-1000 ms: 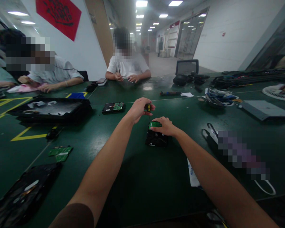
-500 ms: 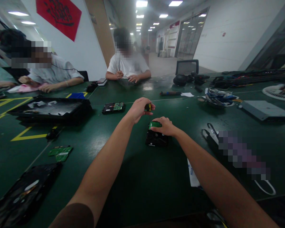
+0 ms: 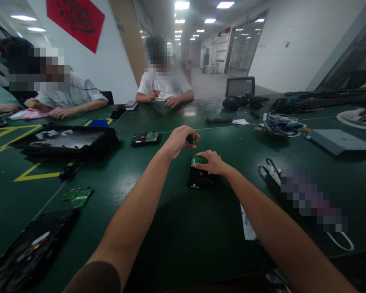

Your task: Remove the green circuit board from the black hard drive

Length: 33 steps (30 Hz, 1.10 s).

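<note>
In the head view, my left hand [image 3: 179, 140] is closed around the black and yellow handle of a screwdriver [image 3: 190, 138]. Its thin shaft points down at the far edge of a black hard drive [image 3: 200, 179]; the tip is too small to make out. A green circuit board [image 3: 198, 160] sits on the far part of that drive. My right hand [image 3: 214, 162] grips the drive from the right, with the thumb across the board and the other fingers along the far side. The drive lies flat on the dark green table [image 3: 177, 228].
Another hard drive [image 3: 145, 138] lies beyond my left forearm. At left are a black tray [image 3: 110, 140], loose green boards [image 3: 81, 198] and a large black drive casing [image 3: 49, 228]. A grey metal box [image 3: 343, 140] and cable bundle [image 3: 282, 124] stand at right. Co-workers sit opposite.
The screwdriver handle has turned slightly in my left hand, with less of its yellow showing. My right hand and the hard drive stay in place.
</note>
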Available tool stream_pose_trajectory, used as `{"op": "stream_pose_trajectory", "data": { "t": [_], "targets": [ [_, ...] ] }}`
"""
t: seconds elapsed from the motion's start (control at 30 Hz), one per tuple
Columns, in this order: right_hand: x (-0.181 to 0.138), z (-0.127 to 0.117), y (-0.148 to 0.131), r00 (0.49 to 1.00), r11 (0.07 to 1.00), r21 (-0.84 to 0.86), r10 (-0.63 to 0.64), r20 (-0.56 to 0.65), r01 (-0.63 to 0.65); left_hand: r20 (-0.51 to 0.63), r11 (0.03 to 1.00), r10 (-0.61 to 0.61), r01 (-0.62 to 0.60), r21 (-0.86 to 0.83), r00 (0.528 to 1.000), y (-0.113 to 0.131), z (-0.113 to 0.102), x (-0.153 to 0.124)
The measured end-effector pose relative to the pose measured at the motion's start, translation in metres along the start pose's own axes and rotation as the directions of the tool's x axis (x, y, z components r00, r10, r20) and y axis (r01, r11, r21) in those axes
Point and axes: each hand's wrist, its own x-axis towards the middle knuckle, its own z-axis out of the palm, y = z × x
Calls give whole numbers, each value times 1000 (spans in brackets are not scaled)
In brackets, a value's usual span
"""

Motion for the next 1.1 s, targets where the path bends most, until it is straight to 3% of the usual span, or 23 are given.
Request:
{"op": "stream_pose_trajectory", "data": {
  "t": [0.13, 0.37, 0.6, 0.87, 1.1],
  "targets": [
    [1, 2, 3, 1000, 1000, 8, -6, -10, 6, -6, 994, 56, -56, 92, 998, 1, -1, 0],
    [0, 0, 1, 1000, 1000, 8, -6, -3, 6, 19, 999, -37, 38, -34, 999, 1, 1, -2],
    [0, 1, 1, 1000, 1000, 3, -2, -8, 2, 0, 990, 69, -68, 124, 998, 0, -1, 1],
    [1, 0, 1, 1000, 1000, -4, 2, -6, -2, 13, 999, -39, 39, 0, 999, 2, 1, -2],
    [1, 2, 3, 1000, 1000, 9, -10, -5, 10, 11, 994, 57, -58, 94, 998, 0, -3, 1]
  ]
}}
